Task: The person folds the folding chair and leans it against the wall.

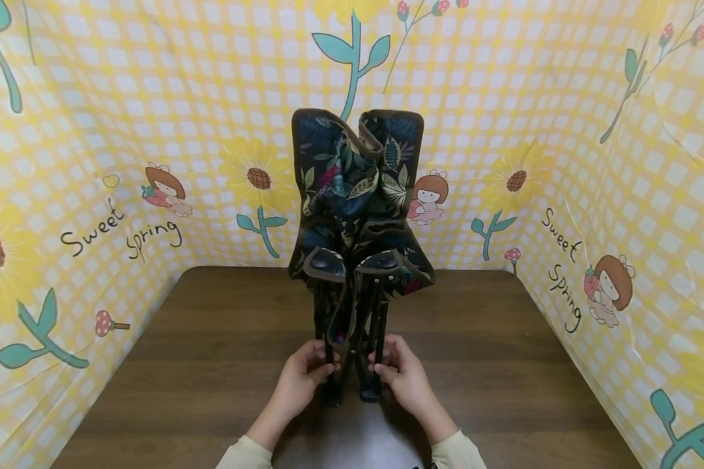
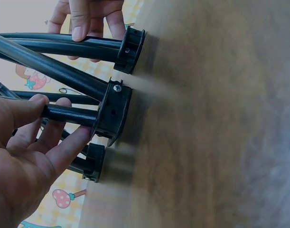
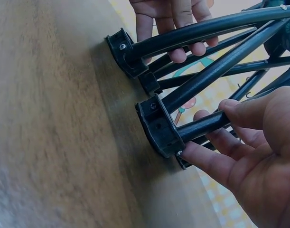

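Yellow checked cloth with sunflowers (image 1: pixel 259 177) walls in a dark wooden table (image 1: pixel 211 365), where a folded camp chair (image 1: pixel 358 215) (leaf-print fabric bunched on top) stands upright on its black plastic feet (image 2: pixel 112 118). Left hand (image 1: pixel 300 378) and right hand (image 1: pixel 403 376) each curl thumb and fingers round a black leg tube (image 3: pixel 206 124) just above the feet.

— On the brown wooden table (image 1: pixel 211 365)?
— Only a folded camping chair (image 1: pixel 354 215), upright near the middle, standing on black plastic feet (image 2: pixel 111 114).
— Feet touching the wood?
— Yes, flat against it.
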